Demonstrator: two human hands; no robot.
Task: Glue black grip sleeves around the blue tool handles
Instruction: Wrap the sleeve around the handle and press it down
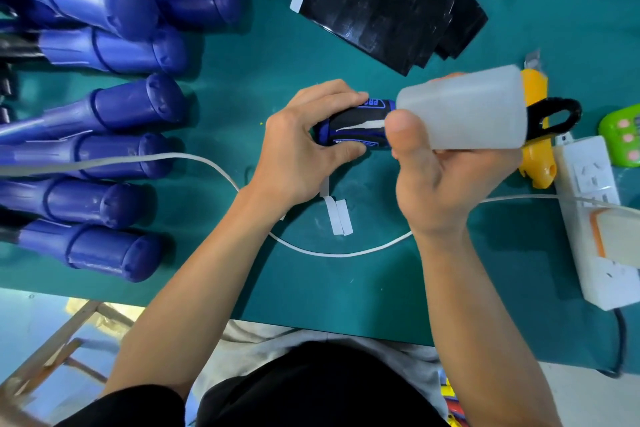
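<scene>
My left hand [304,146] grips a blue tool handle [353,126] at mid-table. A black grip sleeve is wrapped round it, with a pale open seam facing up. My right hand [446,180] holds a translucent white glue bottle [471,107] tipped sideways, its nozzle end at the handle's right end, thumb across the bottle's near side. The bottle hides the handle's far end. Bare blue handles [104,107] lie piled at the left. Loose black sleeves [384,7] with white backing strips are stacked at the top.
A white cable [214,163] curves across the green mat [311,281] under my forearms. White backing strips [339,215] lie below the handle. A yellow knife [536,163], black-handled scissors [554,118], a white power strip [595,218] and a green device [623,135] sit right.
</scene>
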